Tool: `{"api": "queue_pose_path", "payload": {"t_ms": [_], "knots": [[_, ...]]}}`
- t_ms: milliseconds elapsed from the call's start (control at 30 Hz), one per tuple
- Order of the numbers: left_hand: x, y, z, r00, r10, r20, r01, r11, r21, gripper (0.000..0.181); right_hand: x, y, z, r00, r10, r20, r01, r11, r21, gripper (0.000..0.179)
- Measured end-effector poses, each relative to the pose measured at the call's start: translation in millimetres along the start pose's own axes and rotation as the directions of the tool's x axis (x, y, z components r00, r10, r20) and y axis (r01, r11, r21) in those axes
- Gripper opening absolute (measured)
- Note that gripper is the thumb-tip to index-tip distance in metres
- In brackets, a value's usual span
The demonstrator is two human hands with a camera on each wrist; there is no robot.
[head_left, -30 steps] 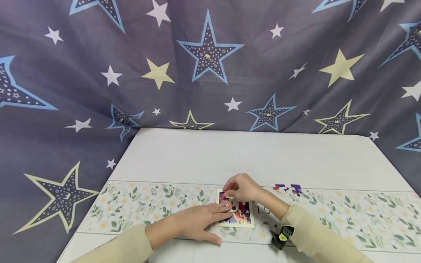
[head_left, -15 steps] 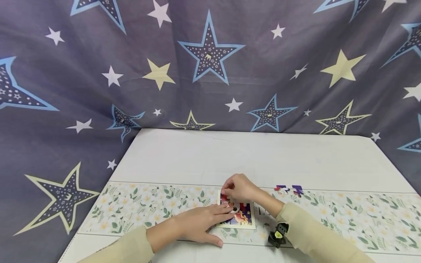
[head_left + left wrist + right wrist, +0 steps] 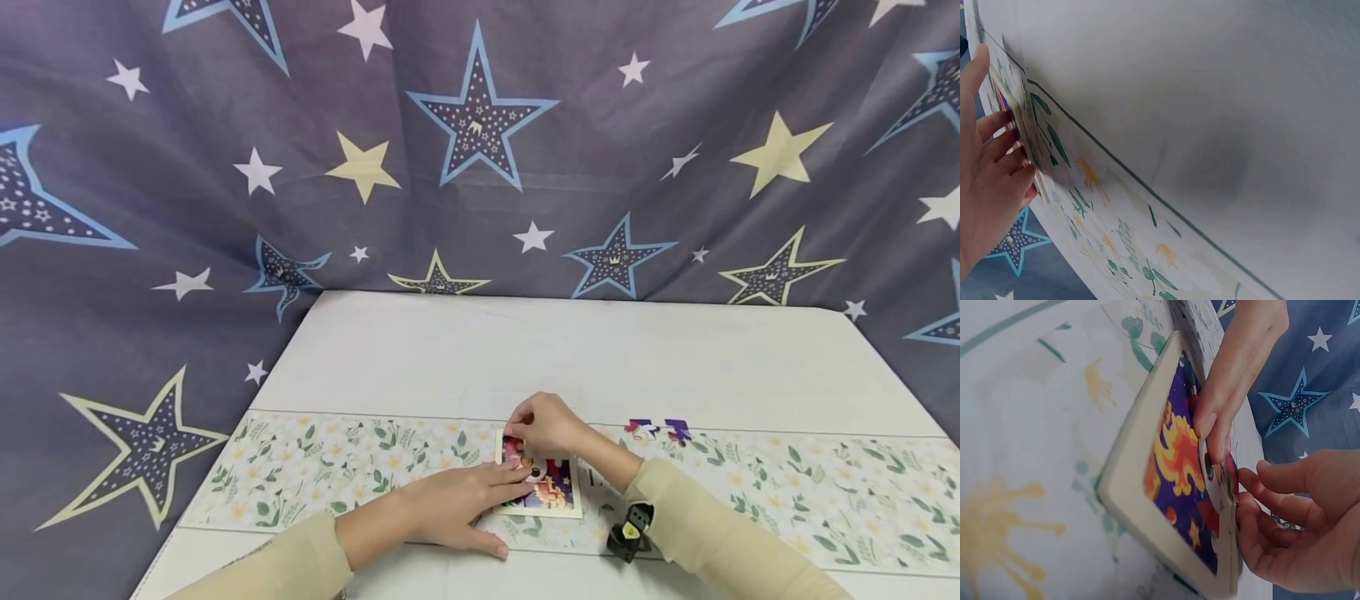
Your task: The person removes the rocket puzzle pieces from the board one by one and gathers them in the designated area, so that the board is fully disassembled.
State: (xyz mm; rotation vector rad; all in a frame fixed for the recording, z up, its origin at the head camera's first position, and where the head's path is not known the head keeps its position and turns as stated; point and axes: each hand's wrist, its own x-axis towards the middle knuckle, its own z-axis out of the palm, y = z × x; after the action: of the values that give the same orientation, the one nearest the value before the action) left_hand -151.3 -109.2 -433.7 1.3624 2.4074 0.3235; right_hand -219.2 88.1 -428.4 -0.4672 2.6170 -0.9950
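A small jigsaw puzzle in a cream frame lies on the floral strip, its picture purple, red and yellow with a white character. My left hand rests palm down at its left side, straight fingers on the picture; the left wrist view shows those fingers at the frame's edge. My right hand is over the far left part of the frame. In the right wrist view, its thumb and fingers pinch a red puzzle piece at the frame's far side. The fingers partly hide that piece.
Loose puzzle pieces in purple, red and white lie right of the frame, near the far edge of the floral strip. White table surface extends behind it. A starry curtain hangs at the back and sides.
My right hand has shifted slightly toward the frame's far left corner, its fingertips now nearer the far edge. My left hand stays on the puzzle. The loose pieces have not moved.
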Motion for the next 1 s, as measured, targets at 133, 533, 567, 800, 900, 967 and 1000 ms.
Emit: {"api": "queue_pose_path", "payload": {"t_ms": [133, 533, 567, 800, 900, 967, 1000], "knots": [[0.7, -1.0, -1.5, 1.0, 0.003, -0.004, -0.003, 1.0, 0.007, 0.078, 1.5, 1.9, -1.4, 0.999, -0.029, -0.016, 0.028, 1.0, -0.009, 0.016], [0.6, -0.9, 0.5, 1.0, -0.002, -0.001, 0.002, 1.0, -0.013, 0.078, -0.1, 3.5, -0.3, 0.997, -0.078, 0.016, 0.076, 0.993, 0.092, 0.009], [0.7, -0.8, 0.5, 1.0, -0.003, 0.0, 0.003, 1.0, -0.014, 0.078, -0.5, 3.4, -0.2, 0.997, -0.074, 0.02, 0.072, 0.992, 0.102, 0.009], [0.8, -0.3, 1.0, 1.0, 0.007, -0.011, -0.007, 1.0, 0.014, 0.078, -1.6, 6.0, 0.6, 0.998, -0.064, 0.008, 0.063, 0.988, 0.142, 0.013], [0.4, 0.2, 1.0, 1.0, 0.007, -0.015, -0.006, 1.0, 0.019, 0.078, -2.0, 7.6, 0.6, 0.999, -0.047, -0.003, 0.047, 0.986, 0.162, 0.012], [0.2, 0.3, 0.8, 1.0, 0.006, -0.014, -0.006, 1.0, 0.017, 0.078, -2.1, 8.7, 0.4, 0.999, -0.034, -0.009, 0.035, 0.984, 0.173, 0.011], [0.1, 0.4, 0.4, 1.0, 0.005, -0.013, -0.005, 1.0, 0.015, 0.078, -2.1, 9.3, 0.1, 1.0, -0.027, -0.008, 0.028, 0.983, 0.181, 0.01]]}}
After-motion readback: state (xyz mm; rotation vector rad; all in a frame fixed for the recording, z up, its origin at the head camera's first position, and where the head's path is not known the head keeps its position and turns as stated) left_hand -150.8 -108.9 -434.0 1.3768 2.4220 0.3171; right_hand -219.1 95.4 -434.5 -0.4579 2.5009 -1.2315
